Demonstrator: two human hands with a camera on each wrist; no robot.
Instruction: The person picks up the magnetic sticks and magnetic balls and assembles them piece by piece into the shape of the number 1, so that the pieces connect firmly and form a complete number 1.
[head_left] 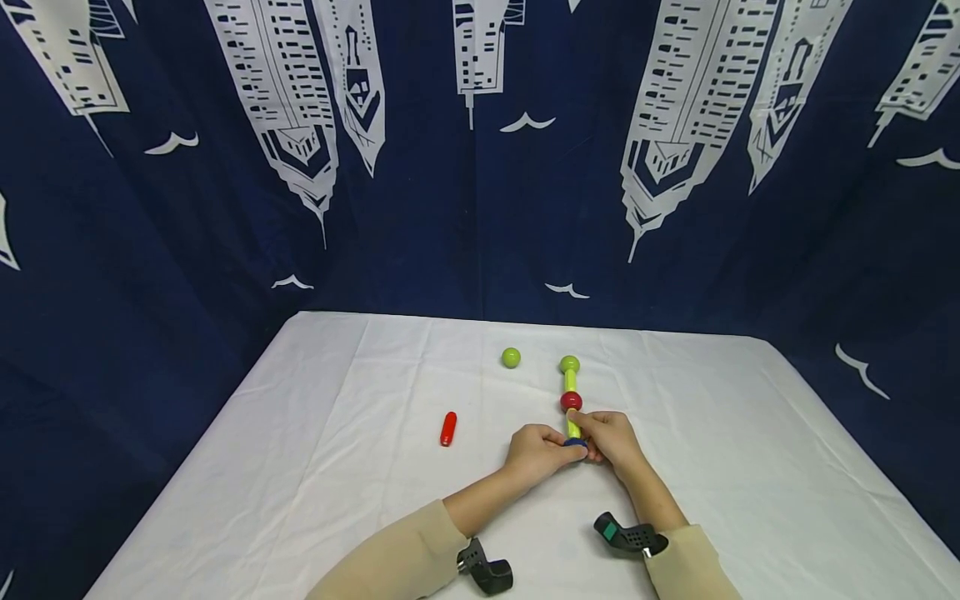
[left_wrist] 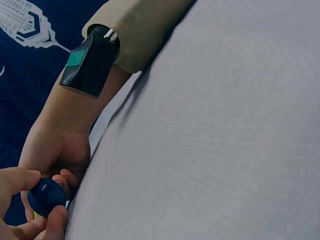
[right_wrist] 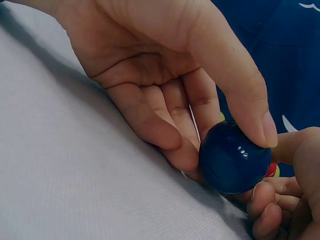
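Observation:
My left hand pinches a dark blue ball between thumb and fingers, at the near end of a joined chain. From the ball runs a yellow-green rod, held between the thumb and fingers of my right hand. Beyond that rod come a red ball, a second yellow-green rod and a green ball, all in a line pointing away from me. In the left wrist view, the blue ball hides most of the rod behind it.
A loose green ball lies toward the back, left of the chain. Nearer, a short red rod lies left of my hands. White cloth covers the table; a dark blue printed curtain hangs behind it.

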